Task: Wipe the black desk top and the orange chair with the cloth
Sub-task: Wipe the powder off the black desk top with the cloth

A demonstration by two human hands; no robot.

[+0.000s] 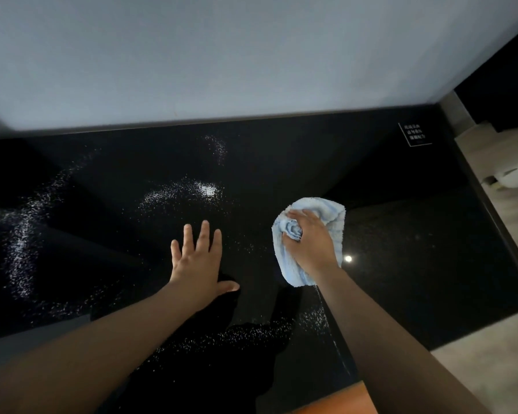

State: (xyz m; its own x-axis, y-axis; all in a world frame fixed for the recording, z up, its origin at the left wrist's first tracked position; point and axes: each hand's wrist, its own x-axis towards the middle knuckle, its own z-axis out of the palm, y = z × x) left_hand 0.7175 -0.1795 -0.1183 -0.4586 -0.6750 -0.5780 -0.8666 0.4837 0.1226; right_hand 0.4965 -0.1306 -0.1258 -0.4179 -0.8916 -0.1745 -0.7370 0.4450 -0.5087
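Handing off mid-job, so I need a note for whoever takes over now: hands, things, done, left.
Left hand: open, flat on the desk.
Right hand: grips the cloth, on the desk right of centre.
Done: the desk's right side looks clean.
Left: white specks across the centre, left and near edge; then the chair, only an orange corner in view at the bottom.
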